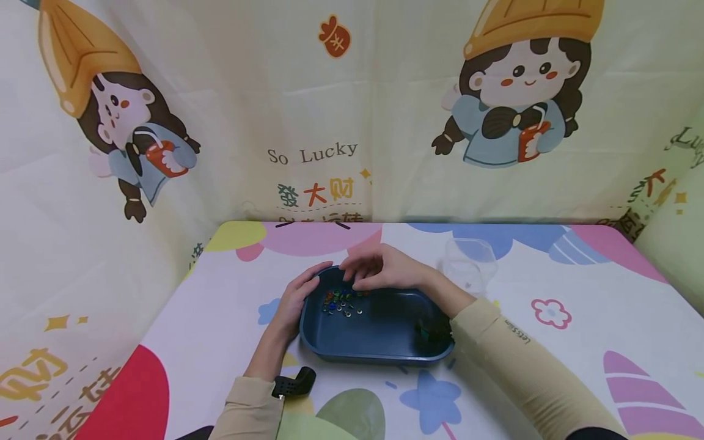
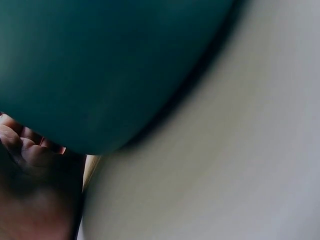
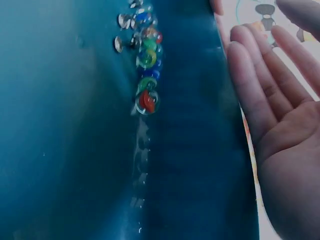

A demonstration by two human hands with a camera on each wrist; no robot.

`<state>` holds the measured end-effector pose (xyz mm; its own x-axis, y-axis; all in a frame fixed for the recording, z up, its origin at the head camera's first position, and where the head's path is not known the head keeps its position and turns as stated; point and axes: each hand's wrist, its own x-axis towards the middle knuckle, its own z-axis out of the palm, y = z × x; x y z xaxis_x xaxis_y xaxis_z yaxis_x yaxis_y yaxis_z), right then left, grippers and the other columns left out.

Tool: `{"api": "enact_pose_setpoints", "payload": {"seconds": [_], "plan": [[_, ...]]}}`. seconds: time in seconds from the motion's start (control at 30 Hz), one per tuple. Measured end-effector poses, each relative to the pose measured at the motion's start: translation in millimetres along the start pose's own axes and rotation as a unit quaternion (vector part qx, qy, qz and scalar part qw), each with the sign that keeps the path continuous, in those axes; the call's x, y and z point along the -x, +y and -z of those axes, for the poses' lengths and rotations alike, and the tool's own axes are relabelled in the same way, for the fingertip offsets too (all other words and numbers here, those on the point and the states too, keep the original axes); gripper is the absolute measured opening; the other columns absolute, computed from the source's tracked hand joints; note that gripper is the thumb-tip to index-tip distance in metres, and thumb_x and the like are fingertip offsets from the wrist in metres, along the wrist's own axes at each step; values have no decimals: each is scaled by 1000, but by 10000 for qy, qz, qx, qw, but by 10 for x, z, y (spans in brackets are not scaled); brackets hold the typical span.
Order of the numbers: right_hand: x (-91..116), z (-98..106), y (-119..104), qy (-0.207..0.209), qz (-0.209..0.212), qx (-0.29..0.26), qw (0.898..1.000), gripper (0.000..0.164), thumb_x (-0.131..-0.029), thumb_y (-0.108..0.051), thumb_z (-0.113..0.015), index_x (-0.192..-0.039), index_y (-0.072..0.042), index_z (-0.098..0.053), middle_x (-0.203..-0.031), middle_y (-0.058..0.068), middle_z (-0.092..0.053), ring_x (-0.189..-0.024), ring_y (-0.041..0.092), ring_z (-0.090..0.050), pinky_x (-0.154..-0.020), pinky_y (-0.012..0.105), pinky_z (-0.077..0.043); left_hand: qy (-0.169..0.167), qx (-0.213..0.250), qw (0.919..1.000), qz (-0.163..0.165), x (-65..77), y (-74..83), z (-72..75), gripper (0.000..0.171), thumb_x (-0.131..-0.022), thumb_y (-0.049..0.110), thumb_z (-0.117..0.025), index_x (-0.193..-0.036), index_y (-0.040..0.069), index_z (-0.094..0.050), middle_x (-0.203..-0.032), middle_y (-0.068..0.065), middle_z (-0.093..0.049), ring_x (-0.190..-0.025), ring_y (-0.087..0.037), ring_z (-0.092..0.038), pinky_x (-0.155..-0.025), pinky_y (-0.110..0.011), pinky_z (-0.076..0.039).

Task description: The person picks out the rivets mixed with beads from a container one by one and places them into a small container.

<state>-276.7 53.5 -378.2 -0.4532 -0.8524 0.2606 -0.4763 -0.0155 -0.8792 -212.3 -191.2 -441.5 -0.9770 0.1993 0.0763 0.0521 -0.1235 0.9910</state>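
A dark blue oval tray (image 1: 379, 342) lies on the table, with glass marbles (image 1: 343, 295) and small shiny silvery pieces (image 1: 348, 313) gathered toward its left end. My left hand (image 1: 291, 302) grips the tray's left end, fingers along the outside and thumb at the rim. Over the far rim hangs my right hand (image 1: 385, 269), its fingers loosely bent. The right wrist view has that hand (image 3: 285, 115) beside the tray wall, palm showing, thumb apart from the fingers and nothing between them. Several marbles (image 3: 147, 102) line the tray's floor edge there.
A clear plastic container (image 1: 470, 260) stands behind the tray on the right, partly screened by the right forearm. A dark shape (image 1: 433, 330) shows at the tray's right end; its kind is unclear. A patterned cloth (image 1: 407, 122) hangs behind the table.
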Motion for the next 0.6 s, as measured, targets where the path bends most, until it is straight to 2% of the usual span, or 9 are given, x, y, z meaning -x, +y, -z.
{"api": "enact_pose_setpoints", "payload": {"seconds": [0.37, 0.6], "plan": [[15, -53, 95, -531, -384, 312, 9974, 40, -91, -2, -72, -128, 10, -61, -110, 18, -70, -94, 20, -68, -84, 37, -57, 24, -56, 10000, 34, -2, -5, 5, 44, -109, 18, -36, -149, 4, -48, -149, -15, -49, -136, -27, -45, -108, -28, -40], [24, -92, 138, -747, -745, 693, 9920, 38, -90, -3, -74, -126, 5, -65, -107, 14, -71, -90, 15, -68, -81, 32, -57, 6, -58, 10000, 11, -5, -7, 7, 44, -109, 18, -36, -149, 3, -48, -150, -15, -47, -138, -29, -43, -114, -41, -33]]}}
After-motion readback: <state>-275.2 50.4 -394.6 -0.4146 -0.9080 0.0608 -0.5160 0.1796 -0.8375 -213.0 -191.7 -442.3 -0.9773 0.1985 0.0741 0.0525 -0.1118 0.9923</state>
